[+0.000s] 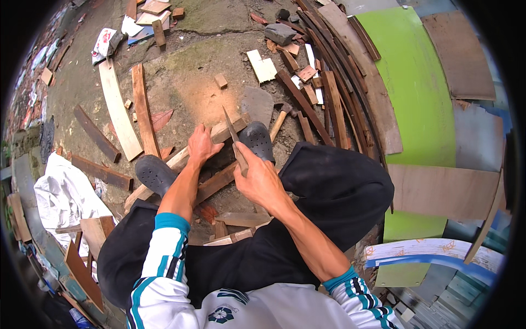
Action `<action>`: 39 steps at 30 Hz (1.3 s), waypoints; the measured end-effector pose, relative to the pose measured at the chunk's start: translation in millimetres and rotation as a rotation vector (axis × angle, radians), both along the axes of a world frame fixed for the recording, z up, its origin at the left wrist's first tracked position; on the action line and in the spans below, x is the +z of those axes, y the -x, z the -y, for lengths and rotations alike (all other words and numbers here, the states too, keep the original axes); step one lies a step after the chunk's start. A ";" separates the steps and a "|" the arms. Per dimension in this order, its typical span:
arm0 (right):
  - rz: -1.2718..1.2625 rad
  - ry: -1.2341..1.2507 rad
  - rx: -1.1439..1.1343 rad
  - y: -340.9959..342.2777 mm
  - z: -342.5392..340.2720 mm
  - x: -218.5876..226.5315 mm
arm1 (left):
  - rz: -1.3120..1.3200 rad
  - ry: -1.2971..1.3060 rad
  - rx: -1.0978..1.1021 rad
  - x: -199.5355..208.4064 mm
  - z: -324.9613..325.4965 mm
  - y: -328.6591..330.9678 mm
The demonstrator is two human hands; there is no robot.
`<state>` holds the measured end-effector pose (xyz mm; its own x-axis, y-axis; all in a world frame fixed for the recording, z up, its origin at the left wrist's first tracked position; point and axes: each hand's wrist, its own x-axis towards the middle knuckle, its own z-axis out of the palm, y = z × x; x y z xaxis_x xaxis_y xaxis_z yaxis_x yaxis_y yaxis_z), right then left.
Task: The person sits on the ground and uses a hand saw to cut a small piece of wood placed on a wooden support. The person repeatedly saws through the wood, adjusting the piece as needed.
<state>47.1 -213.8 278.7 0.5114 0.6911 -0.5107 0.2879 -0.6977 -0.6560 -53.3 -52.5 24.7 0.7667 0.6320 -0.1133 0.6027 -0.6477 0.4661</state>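
Observation:
My right hand [257, 178] is closed around the wooden handle of a handsaw [230, 124], whose narrow blade points up and away from me. The blade lies over a light wooden batten [181, 159], close to its far right end. That batten runs diagonally from beside my left clog [155, 174] to my right clog [256, 140], which rests against its far end. My left hand [203, 145] grips the batten from above, left of the saw; some fingers are hidden behind the wood. A darker wooden piece [216, 183] lies beneath, crossing toward my right hand.
Sawdust [208, 101] and a small wood block [221, 81] lie just beyond the batten. A hammer [280, 120] is right of my right clog. Loose planks [118, 107] lie left, a stack of long dark strips [342, 77] right, and a white cloth [68, 192] at far left.

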 end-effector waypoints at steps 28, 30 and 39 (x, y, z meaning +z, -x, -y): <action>-0.034 -0.206 0.004 -21.4 19.7 -39.6 | -0.057 -0.008 -0.013 -2.1 -9.8 -4.3; -0.055 -0.182 0.005 -23.4 20.1 -36.8 | -0.070 0.005 -0.007 -1.2 -9.5 -4.1; -0.074 -0.158 -0.079 -11.1 13.3 -29.5 | -0.090 0.060 0.008 0.6 -9.4 -4.0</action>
